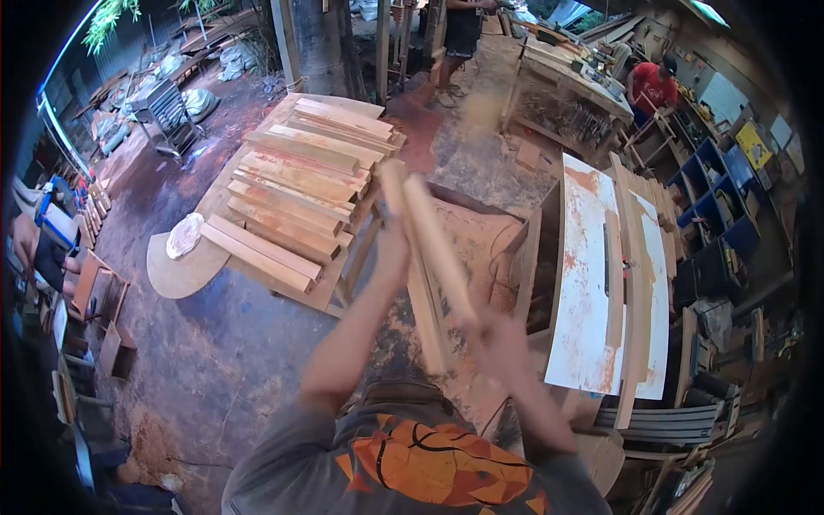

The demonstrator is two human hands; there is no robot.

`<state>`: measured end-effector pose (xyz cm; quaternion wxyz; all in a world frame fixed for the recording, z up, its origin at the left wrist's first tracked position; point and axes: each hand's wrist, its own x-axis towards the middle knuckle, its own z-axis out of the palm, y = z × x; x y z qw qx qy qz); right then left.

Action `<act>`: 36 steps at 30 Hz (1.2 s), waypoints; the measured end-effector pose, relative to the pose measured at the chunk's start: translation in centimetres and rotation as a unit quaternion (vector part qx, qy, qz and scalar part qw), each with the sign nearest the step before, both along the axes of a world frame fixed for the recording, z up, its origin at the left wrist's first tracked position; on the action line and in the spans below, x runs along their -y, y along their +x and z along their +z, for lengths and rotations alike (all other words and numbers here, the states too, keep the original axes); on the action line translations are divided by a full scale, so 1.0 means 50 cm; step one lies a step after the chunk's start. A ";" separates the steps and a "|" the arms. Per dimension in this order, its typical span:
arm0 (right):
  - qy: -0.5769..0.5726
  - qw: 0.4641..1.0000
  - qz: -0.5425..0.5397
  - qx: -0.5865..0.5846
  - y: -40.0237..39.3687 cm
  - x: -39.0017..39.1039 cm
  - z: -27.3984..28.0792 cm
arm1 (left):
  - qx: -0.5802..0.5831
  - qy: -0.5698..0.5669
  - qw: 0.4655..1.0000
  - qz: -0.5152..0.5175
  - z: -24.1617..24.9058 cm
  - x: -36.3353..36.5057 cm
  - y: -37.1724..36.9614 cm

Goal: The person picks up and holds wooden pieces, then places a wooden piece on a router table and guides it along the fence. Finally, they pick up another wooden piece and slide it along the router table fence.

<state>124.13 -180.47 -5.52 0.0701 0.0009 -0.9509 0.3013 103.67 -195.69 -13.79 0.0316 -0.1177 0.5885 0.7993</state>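
Observation:
Two pale wooden boards are held in front of my body, one beside the other and both tilted. My left hand [394, 236] is closed around the left wooden board [424, 313], below its upper end. At the lower end of the right wooden board [439, 245], my right hand [499, 342] is closed on the wood, though motion blurs its fingers. Left of my hands, a table [190, 266] bears several sawn wooden pieces [300, 176] in rows, and a whitish lump [184, 236] lies near its rounded end.
On my right stands a bench with a white, dust-streaked top [584, 283] and long boards [637, 300] lying along it. Farther back, a person in a red shirt [654, 87] works beside a cluttered workbench [575, 77]. Sawdust covers parts of the floor [232, 369].

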 end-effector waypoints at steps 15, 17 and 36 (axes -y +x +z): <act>-0.273 0.954 -0.122 -0.031 0.320 -0.058 -0.009 | 0.000 0.582 0.809 -0.085 0.103 0.220 -0.169; -0.260 0.960 -0.095 -0.046 0.318 -0.057 -0.029 | 0.010 0.586 0.808 -0.064 0.129 0.195 -0.146; -0.219 0.961 0.019 -0.170 0.341 0.022 -0.042 | 0.048 0.711 0.628 -0.312 -0.022 0.106 -0.121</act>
